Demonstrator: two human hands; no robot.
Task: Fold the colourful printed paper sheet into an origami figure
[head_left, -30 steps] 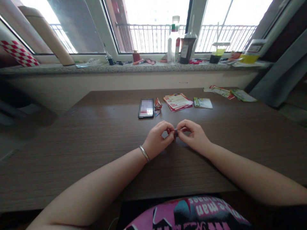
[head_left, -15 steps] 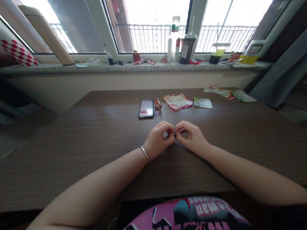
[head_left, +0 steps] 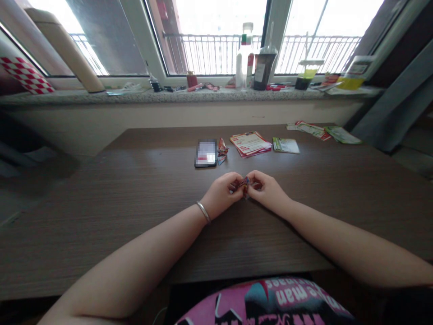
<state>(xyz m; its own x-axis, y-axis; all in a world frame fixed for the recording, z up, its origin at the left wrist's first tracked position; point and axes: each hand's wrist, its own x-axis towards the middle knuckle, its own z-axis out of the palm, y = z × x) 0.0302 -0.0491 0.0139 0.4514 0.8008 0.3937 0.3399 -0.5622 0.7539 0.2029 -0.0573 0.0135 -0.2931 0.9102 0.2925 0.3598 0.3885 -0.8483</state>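
Note:
A small, creased red and blue piece of printed paper (head_left: 245, 184) is pinched between my two hands over the middle of the table. My left hand (head_left: 223, 189), with a silver bangle at the wrist, grips its left side with thumb and fingers closed. On the other side, my right hand (head_left: 269, 188) pinches its right edge between thumb and fingertips. My fingers cover part of the piece. Just beyond my left hand lies a similar crumpled orange-red piece (head_left: 222, 151), beside a phone (head_left: 205, 153) lying flat with its screen lit.
A stack of red-edged printed sheets (head_left: 251, 144) and a smaller green-and-white packet (head_left: 286, 145) lie past my hands. More leaflets (head_left: 313, 130) are at the back right of the table (head_left: 111, 189). Bottles and drink cups (head_left: 264, 70) line the windowsill (head_left: 209, 95).
More of the printed piece shows between my fingers, its red and blue faces now visible instead of a thin dark bit. Both hands have shifted slightly left.

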